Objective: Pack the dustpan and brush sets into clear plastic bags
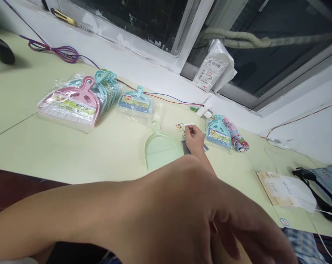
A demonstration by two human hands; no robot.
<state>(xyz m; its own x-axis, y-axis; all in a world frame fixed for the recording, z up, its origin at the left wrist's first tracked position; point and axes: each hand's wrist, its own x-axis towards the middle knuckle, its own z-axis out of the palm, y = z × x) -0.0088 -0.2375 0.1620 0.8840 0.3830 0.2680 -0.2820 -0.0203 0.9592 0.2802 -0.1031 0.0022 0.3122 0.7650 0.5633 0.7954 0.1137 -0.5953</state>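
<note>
My left hand (177,205) fills the foreground, back upward and close to the camera. Its fingers bend loosely apart toward the lower right; the tips are cut off and nothing shows in them. Beyond it my right hand (194,139) is closed, its fingertips pinched at the handle end of a small green brush with dark grey bristles (185,148). The hand covers part of this brush. A colourful label (179,127) lies by the handle. Left of the brush a light green dustpan (162,146) lies flat on the table, its near edge partly hidden by my left hand.
Several wrapped dustpan sets, with a pink one (85,95) in front, stand at the left. Single wrapped blue sets lie behind the dustpan (135,101) and right of my hand (218,132), beside a patterned cloth bundle (236,135). Coiled wire (64,53) runs along the wall.
</note>
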